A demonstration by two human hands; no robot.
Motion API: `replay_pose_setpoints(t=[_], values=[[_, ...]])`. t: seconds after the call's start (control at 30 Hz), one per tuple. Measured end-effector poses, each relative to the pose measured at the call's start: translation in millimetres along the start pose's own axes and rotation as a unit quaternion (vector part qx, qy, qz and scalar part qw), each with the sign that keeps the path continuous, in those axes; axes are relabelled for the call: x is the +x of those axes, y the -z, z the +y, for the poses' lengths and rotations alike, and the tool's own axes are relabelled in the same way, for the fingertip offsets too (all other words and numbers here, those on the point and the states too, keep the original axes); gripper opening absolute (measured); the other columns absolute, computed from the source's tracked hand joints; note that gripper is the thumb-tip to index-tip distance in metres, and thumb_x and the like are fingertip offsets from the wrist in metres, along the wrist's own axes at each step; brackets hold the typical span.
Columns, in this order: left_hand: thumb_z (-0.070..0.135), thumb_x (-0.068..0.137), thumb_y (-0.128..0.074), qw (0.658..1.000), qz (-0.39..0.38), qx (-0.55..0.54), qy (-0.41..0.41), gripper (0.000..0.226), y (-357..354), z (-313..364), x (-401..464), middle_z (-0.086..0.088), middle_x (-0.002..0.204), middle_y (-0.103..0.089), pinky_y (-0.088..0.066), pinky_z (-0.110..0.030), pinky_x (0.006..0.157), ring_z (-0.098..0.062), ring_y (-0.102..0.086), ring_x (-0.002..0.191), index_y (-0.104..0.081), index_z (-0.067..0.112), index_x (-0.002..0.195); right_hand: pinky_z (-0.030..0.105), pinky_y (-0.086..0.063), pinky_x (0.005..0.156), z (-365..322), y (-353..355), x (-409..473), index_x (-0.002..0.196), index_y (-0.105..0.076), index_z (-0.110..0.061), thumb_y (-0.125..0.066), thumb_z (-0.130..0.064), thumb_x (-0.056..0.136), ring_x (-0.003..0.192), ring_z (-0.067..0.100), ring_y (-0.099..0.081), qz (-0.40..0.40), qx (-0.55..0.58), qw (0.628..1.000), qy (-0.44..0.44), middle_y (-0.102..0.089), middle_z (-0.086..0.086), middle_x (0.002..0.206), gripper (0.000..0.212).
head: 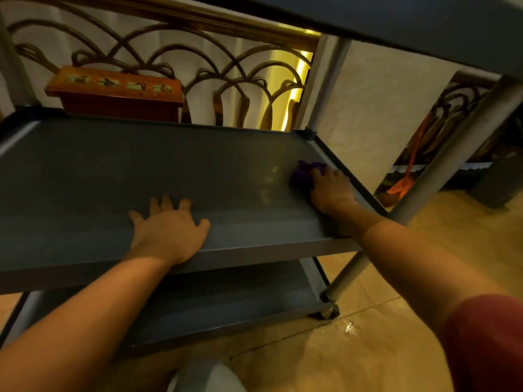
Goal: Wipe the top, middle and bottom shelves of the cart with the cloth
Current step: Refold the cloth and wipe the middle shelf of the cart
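Observation:
The grey cart's middle shelf (119, 171) fills the view, with the underside of the top shelf (424, 21) above and the bottom shelf (226, 304) below. My right hand (331, 190) presses a purple cloth (304, 174) onto the middle shelf near its right rim, toward the far right corner. My left hand (169, 227) lies flat, fingers spread, on the front part of the same shelf, holding nothing.
Grey cart posts (325, 80) (441, 176) stand at the right corners, a caster (329, 309) on the tiled floor (396, 278). Behind the cart are an ornate metal railing (198, 66) and a wooden box (116, 91). An orange broom (407, 176) leans at the right.

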State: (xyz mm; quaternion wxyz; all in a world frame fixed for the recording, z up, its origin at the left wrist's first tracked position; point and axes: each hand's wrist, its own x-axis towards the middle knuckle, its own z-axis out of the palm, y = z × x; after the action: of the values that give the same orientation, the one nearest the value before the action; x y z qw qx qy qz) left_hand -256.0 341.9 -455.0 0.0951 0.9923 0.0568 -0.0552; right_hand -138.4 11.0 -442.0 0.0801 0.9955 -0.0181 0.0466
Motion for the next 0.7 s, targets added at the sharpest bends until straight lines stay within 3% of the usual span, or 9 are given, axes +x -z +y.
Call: replay_pose_setpoints(t=[0.17, 0.3, 0.37, 0.43, 0.57, 0.63, 0.7], values=[[0.058, 0.096, -0.034, 1.000, 0.010, 0.003, -0.001, 0.065, 0, 1, -3, -0.017, 0.158, -0.032, -0.019, -0.067, 0.116, -0.036, -0.023, 0.148, -0.037, 0.023, 0.151, 0.040, -0.046, 0.078, 39, 0, -47, 0.129, -0.053, -0.013, -0.042, -0.041, 0.099, 0.104, 0.035, -0.061, -0.006, -0.128, 0.988, -0.092, -0.058, 0.019, 0.123, 0.042], [0.057, 0.095, -0.036, 1.000, 0.010, 0.012, -0.003, 0.066, 3, 3, -5, -0.019, 0.155, -0.035, -0.021, -0.065, 0.115, -0.038, -0.027, 0.145, -0.039, 0.020, 0.149, 0.031, -0.046, 0.059, 42, 9, -74, 0.111, -0.058, -0.018, -0.043, -0.064, 0.094, 0.068, 0.019, -0.057, 0.004, -0.141, 0.986, -0.089, -0.059, 0.002, 0.087, 0.051], [0.058, 0.096, -0.035, 1.000, 0.010, 0.014, -0.006, 0.066, 3, 3, -5, -0.019, 0.156, -0.034, -0.023, -0.064, 0.115, -0.039, -0.027, 0.145, -0.037, 0.020, 0.150, 0.031, -0.052, 0.060, 34, 21, -79, 0.100, -0.058, -0.023, -0.045, -0.070, 0.090, 0.063, 0.016, -0.058, -0.008, -0.076, 0.993, -0.087, -0.057, -0.002, 0.074, 0.051], [0.058, 0.096, -0.035, 1.000, 0.012, 0.015, -0.010, 0.066, 4, 3, -4, -0.019, 0.156, -0.033, -0.024, -0.063, 0.114, -0.038, -0.027, 0.145, -0.037, 0.020, 0.150, 0.033, -0.056, 0.065, 18, 29, -84, 0.093, -0.058, -0.026, -0.047, -0.073, 0.087, 0.066, 0.016, -0.061, -0.013, -0.020, 0.997, -0.067, -0.060, -0.002, 0.074, 0.048], [0.058, 0.096, -0.034, 1.000, 0.017, 0.018, -0.009, 0.066, 1, 2, -3, -0.020, 0.155, -0.034, -0.024, -0.063, 0.114, -0.038, -0.028, 0.144, -0.037, 0.020, 0.150, 0.031, -0.048, 0.061, -25, 32, -97, 0.092, -0.060, -0.027, -0.054, -0.067, 0.088, 0.071, 0.014, -0.060, -0.010, 0.155, 0.988, 0.003, -0.063, -0.004, 0.078, 0.041], [0.058, 0.096, -0.033, 1.000, 0.012, 0.021, -0.009, 0.067, 1, 1, -1, -0.020, 0.156, -0.033, -0.023, -0.064, 0.114, -0.039, -0.026, 0.145, -0.035, 0.020, 0.151, 0.036, -0.051, 0.068, -41, 33, -104, 0.096, -0.067, -0.022, -0.061, -0.055, 0.089, 0.078, 0.019, -0.065, -0.029, 0.305, 0.952, 0.018, -0.069, 0.000, 0.083, 0.034], [0.057, 0.097, -0.033, 1.000, 0.013, 0.021, -0.009, 0.066, 0, 0, 0, -0.020, 0.156, -0.034, -0.023, -0.064, 0.114, -0.038, -0.027, 0.145, -0.035, 0.020, 0.151, 0.034, -0.052, 0.069, -50, 37, -113, 0.088, -0.071, -0.018, -0.067, -0.039, 0.090, 0.079, 0.022, -0.067, -0.034, 0.474, 0.880, -0.002, -0.073, 0.001, 0.081, 0.022]])
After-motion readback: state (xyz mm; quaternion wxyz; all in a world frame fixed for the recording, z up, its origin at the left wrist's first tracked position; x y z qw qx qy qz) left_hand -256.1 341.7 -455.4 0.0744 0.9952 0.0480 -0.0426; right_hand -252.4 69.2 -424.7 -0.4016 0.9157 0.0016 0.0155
